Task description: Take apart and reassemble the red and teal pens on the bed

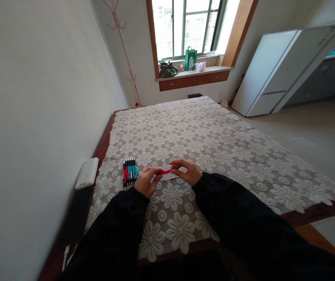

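Here, hands: both meet near the middle of the cloth, close in front of the person, black sleeves running back to the near edge.
Left hand (147,181): fingers curled around the left end of a slim red plastic pen (164,172).
Right hand (186,171): fingertips pinching the right end of the same red pen, so the pen spans the small gap between the 2 hands.
Pen position: held level, just above the cloth, not resting on it.
Under the pen: a thin pale stick-like piece (170,178) lies on the cloth; it is too small to say what it is, perhaps a pen part.
Pen row (129,171): a tight group of black, red and teal pens lying side by side on the cloth, just left of the left hand.
Cloth (214,144): cream lace tablecloth with a daisy pattern, covering a dark wooden table.
White box (87,173): flat white rectangular case at the left table edge, beside the wall.
Far end: window sill with a green bag (190,57).
Far right: white fridge (275,70).
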Available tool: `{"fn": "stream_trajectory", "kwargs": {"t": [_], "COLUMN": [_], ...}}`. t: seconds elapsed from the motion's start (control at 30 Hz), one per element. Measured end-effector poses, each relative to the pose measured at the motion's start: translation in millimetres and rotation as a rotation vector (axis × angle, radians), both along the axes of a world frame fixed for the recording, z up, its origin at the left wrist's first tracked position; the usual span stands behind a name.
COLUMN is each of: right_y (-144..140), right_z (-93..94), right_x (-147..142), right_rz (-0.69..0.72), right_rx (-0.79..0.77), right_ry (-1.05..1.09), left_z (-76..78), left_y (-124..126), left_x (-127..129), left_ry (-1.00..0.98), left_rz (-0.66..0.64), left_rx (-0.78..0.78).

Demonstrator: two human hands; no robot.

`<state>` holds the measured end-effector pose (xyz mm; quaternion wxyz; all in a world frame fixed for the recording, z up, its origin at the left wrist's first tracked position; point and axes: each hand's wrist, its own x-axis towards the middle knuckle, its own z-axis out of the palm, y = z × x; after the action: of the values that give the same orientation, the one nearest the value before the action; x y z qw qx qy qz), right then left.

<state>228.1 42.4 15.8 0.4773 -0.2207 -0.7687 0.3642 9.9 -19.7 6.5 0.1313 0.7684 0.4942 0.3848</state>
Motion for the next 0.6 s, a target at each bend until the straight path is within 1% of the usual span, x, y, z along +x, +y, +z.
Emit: {"fn": "stream_trajectory", "kwargs": {"t": [0.17, 0.3, 0.47, 0.53, 0.6], "right_y": [2, 4, 7, 7, 8], "right_z": [0.8, -3.8, -9.5, -9.5, -8.9], "right_x": [1, 1, 1, 2, 2], "right_rz": [-0.049, -0.057, -0.035, -0.028, -0.026], "right_rx": [0.003, 0.03, 0.068, 0.081, 0.095], "right_ry": [-0.088, -0.137, -0.18, -0.193, -0.21], "left_z": [4.0, 7.7, 9.3, 8.8, 8.3], "left_y": [-3, -6, -6, -5, -4], "left_x": [2, 4, 4, 5, 5], "left_ry": [-0.105, -0.116, -0.14, -0.174, -0.25], "left_rz": [-0.06, -0.043, -0.053, -0.033, 0.001], "left_rx": [0.006, 0.005, 0.049, 0.011, -0.043]}}
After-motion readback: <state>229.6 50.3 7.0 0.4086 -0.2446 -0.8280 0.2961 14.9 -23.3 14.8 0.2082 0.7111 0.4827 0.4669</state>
